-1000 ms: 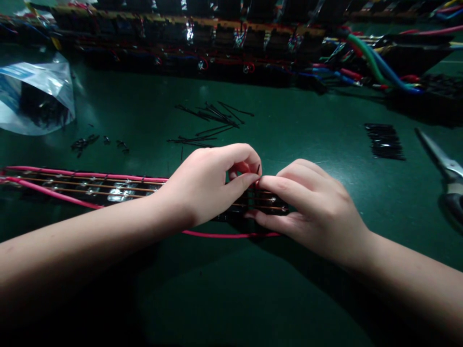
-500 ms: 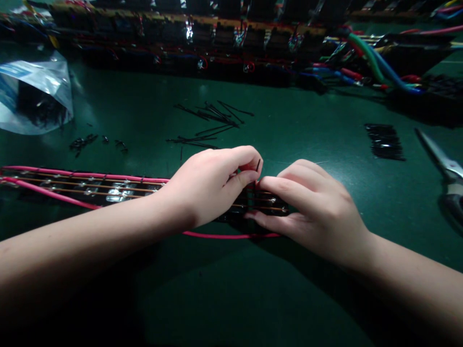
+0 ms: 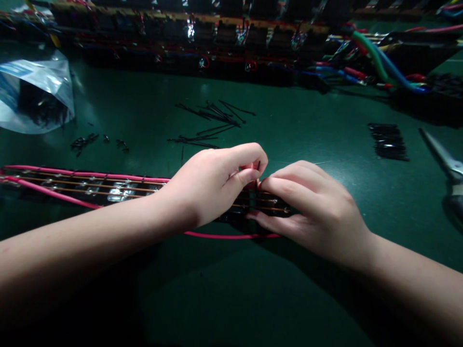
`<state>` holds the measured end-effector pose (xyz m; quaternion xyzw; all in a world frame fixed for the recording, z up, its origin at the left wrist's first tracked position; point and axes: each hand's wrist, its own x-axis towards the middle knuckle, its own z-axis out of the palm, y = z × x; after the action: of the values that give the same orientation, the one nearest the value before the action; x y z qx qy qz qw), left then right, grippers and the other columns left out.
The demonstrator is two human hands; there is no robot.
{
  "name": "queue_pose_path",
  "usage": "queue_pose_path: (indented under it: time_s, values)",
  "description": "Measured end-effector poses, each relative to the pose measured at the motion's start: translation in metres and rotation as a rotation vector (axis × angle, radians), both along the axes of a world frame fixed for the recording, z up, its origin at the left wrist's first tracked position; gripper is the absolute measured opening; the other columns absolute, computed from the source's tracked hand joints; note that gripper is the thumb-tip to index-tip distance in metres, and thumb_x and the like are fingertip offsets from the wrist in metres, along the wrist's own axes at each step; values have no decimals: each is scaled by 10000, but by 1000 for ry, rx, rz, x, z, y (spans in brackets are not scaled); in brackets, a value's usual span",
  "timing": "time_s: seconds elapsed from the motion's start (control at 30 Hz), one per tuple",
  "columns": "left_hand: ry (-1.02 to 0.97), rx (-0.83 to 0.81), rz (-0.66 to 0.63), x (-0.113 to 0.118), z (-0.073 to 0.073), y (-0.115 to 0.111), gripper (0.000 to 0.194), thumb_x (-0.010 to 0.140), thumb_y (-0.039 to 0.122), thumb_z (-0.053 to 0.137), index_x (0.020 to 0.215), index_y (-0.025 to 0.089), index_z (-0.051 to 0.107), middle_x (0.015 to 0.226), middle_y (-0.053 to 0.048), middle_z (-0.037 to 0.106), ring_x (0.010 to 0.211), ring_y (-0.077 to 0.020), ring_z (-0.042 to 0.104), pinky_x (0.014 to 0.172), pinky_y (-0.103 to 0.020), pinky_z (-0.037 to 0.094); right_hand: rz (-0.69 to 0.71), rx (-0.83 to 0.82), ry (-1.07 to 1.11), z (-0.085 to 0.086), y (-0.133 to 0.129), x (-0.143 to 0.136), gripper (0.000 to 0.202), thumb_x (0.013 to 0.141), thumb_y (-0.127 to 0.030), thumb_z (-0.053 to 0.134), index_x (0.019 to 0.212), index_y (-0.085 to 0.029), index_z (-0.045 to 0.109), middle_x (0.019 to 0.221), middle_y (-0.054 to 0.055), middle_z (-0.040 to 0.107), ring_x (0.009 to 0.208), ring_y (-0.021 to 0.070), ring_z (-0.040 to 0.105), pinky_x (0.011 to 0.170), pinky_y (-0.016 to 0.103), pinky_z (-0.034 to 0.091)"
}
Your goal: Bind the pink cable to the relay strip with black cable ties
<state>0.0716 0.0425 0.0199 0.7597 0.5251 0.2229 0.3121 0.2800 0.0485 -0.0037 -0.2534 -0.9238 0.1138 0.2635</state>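
Note:
A long dark strip (image 3: 90,188) with copper-coloured rods and shiny metal contacts lies across the green table. Pink-red wire (image 3: 54,195) runs along it and loops below. Over the strip's right part, my left hand (image 3: 213,185) pinches the upper end of a thin black cable tie (image 3: 256,189) between thumb and forefinger. That tie stands upright across the strip, its lower end hidden. Close by on the right, my right hand (image 3: 321,207) holds the strip near its end, thumb on the near edge and fingers on the far edge.
Loose black cable ties (image 3: 217,113) lie behind my hands. Small black bits (image 3: 85,142) and a clear plastic bag (image 3: 39,96) are at left. At right lie a neat row of black pieces (image 3: 388,141) and scissors (image 3: 446,161). A large wired assembly (image 3: 181,46) spans the back.
My left fingertips have shifted very slightly right with the cable tie, which shows a little more clearly against the strip. My right hand keeps its hold; the whole view has drifted slightly.

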Motion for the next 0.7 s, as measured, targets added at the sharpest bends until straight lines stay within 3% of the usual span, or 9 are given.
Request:
queue_pose_path:
  time_s: [0.3, 0.53, 0.7]
  values:
    - [-6, -34, -7, 1, 0, 1, 150, 907, 164, 507, 917, 237, 638, 741, 53, 600, 676, -117, 536, 596, -211, 370, 23, -13, 19, -2, 1, 1, 231, 911, -324, 692, 1013, -123, 639, 951, 137, 701, 830, 246, 642, 669, 367, 530]
    - [10, -102, 22, 2, 1, 0, 128, 884, 166, 562, 985, 230, 606, 826, 48, 680, 770, -137, 630, 656, -239, 413, 2, -11, 10, -2, 0, 1, 272, 907, -352, 701, 1064, -143, 624, 963, 136, 711, 848, 240, 659, 691, 362, 548]
    - [139, -37, -33, 1, -3, 1, 107, 893, 201, 553, 851, 225, 648, 765, 42, 668, 709, -144, 586, 601, -248, 366, -7, -15, 6, -2, 1, 0, 261, 918, -368, 686, 1070, -167, 620, 960, 125, 714, 847, 234, 666, 693, 354, 547]
